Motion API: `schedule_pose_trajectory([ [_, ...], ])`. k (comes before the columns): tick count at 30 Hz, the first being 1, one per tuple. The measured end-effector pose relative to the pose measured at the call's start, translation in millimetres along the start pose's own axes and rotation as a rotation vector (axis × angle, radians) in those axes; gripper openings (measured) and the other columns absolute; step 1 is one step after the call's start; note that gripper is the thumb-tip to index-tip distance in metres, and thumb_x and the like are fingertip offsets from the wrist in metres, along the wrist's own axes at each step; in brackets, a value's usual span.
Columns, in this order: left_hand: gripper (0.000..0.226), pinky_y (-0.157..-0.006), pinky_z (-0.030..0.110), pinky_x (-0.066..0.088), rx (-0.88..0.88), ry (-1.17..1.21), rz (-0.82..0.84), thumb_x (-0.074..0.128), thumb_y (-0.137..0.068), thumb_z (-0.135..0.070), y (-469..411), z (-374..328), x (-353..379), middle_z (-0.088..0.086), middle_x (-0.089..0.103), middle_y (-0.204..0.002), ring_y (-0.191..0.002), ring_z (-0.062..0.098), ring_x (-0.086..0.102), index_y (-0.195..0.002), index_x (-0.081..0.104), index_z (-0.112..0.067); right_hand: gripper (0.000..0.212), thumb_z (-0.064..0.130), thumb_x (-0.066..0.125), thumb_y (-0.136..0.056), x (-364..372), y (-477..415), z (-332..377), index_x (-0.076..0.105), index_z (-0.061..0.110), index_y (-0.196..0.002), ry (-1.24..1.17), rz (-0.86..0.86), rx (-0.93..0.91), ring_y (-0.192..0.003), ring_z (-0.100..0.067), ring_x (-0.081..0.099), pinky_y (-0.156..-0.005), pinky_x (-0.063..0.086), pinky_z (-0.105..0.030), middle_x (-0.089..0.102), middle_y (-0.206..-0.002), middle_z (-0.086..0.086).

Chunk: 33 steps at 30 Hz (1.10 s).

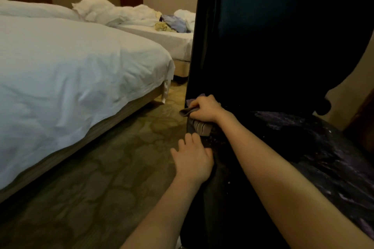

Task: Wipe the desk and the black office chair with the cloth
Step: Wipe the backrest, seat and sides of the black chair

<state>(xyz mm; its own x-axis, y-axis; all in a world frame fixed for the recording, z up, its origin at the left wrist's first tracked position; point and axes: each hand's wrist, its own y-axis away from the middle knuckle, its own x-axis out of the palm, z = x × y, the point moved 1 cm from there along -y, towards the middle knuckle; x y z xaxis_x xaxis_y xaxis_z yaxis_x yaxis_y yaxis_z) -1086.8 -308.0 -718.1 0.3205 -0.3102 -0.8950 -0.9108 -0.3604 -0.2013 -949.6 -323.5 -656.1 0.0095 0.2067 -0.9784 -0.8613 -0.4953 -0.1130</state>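
The black office chair (273, 50) fills the right half of the view, its tall backrest upright and its worn, flaking seat (315, 143) below. My right hand (206, 110) grips a grey striped cloth (200, 127) at the left edge of the chair, where backrest and seat meet. Part of the cloth hangs down below the hand. My left hand (192, 159) rests with relaxed fingers on the seat's left front edge, just below the cloth. The desk is not in view.
A bed with white sheets (70, 79) stands close on the left. A second bed (162, 34) behind it carries crumpled linen and clothes. Patterned carpet (113, 168) runs between the bed and the chair.
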Motion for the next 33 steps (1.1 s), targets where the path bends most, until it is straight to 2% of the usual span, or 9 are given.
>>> schedule_pose_trajectory([
  [4,0.035,-0.091,0.046,0.037,-0.041,0.032,0.012,0.036,-0.093,-0.034,5.4,3.3,-0.9,0.006,0.044,-0.121,-0.113,0.027,0.044,-0.120,0.041,-0.013,0.021,0.019,0.064,-0.083,-9.2,29.4,-10.2,0.071,0.018,-0.102,-0.278,0.043,-0.045,-0.100,-0.018,0.058,-0.086,0.045,-0.027,0.065,-0.105,-0.004],
  [9,0.037,-0.096,0.049,0.036,-0.204,0.250,0.103,0.034,-0.093,-0.034,7.6,5.9,-2.3,0.008,0.042,-0.125,-0.117,0.029,0.042,-0.123,0.038,-0.013,0.021,0.013,0.064,-0.082,-15.1,46.4,-29.9,0.071,0.013,-0.103,-0.433,0.028,-0.020,-0.098,-0.020,0.060,-0.088,0.046,-0.033,0.067,-0.103,-0.008],
  [14,0.044,-0.098,0.051,0.032,-0.223,0.344,0.134,0.030,-0.095,-0.034,8.2,4.3,-1.4,0.009,0.035,-0.135,-0.123,0.031,0.039,-0.138,0.026,-0.027,0.039,0.030,0.058,-0.086,2.3,20.0,-21.0,0.062,0.023,-0.124,-0.132,-0.270,0.142,-0.117,-0.032,0.046,-0.092,0.041,-0.036,0.057,-0.122,-0.008],
  [16,0.045,-0.099,0.051,0.031,-0.210,0.310,0.119,0.029,-0.097,-0.034,6.2,4.3,-1.6,0.009,0.034,-0.136,-0.124,0.032,0.039,-0.140,0.023,-0.029,0.037,0.031,0.054,-0.088,5.6,8.4,-8.3,0.059,0.027,-0.125,-0.015,-0.234,0.223,-0.122,-0.033,0.039,-0.094,0.038,-0.040,0.053,-0.127,-0.007],
  [18,0.042,-0.099,0.050,0.032,-0.231,0.313,0.101,0.028,-0.097,-0.033,4.6,6.0,1.0,0.009,0.036,-0.136,-0.124,0.031,0.040,-0.139,0.025,-0.027,0.033,0.031,0.052,-0.089,8.2,3.3,-1.1,0.060,0.027,-0.120,0.087,-0.168,0.204,-0.122,-0.033,0.037,-0.095,0.036,-0.043,0.052,-0.125,-0.006],
  [23,0.035,-0.098,0.050,0.032,-0.295,0.406,0.079,0.029,-0.096,-0.029,9.0,6.4,-0.2,0.004,0.039,-0.135,-0.123,0.028,0.042,-0.130,0.032,-0.021,0.029,0.029,0.052,-0.089,7.8,8.1,-8.4,0.060,0.028,-0.117,0.095,-0.063,0.158,-0.122,-0.034,0.034,-0.089,0.037,-0.040,0.052,-0.120,-0.010],
  [28,0.039,-0.106,0.047,0.029,-0.344,0.627,0.327,0.026,-0.097,-0.040,8.8,20.9,-0.2,0.008,0.035,-0.140,-0.123,0.032,0.042,-0.134,0.026,-0.025,0.032,0.032,0.054,-0.088,5.5,4.2,-1.1,0.059,0.028,-0.119,0.173,-0.082,0.155,-0.119,-0.034,0.038,-0.092,0.037,-0.042,0.053,-0.120,-0.010],
  [31,0.053,-0.103,0.035,0.033,-0.398,0.841,0.591,0.022,-0.101,-0.045,17.1,35.5,-3.3,0.010,0.029,-0.150,-0.129,0.033,0.040,-0.148,0.007,-0.029,0.038,0.033,0.055,-0.089,9.6,3.3,4.4,0.055,0.030,-0.127,0.152,-0.121,0.204,-0.121,-0.035,0.036,-0.093,0.037,-0.043,0.050,-0.125,-0.011],
  [33,0.054,-0.107,0.036,0.027,-0.383,0.889,0.672,0.019,-0.102,-0.043,22.4,38.4,-4.2,0.007,0.019,-0.155,-0.137,0.030,0.030,-0.150,-0.004,-0.032,0.037,0.032,0.055,-0.090,11.1,8.0,9.9,0.055,0.030,-0.127,0.176,-0.131,0.207,-0.124,-0.036,0.033,-0.094,0.036,-0.043,0.048,-0.128,-0.011],
])
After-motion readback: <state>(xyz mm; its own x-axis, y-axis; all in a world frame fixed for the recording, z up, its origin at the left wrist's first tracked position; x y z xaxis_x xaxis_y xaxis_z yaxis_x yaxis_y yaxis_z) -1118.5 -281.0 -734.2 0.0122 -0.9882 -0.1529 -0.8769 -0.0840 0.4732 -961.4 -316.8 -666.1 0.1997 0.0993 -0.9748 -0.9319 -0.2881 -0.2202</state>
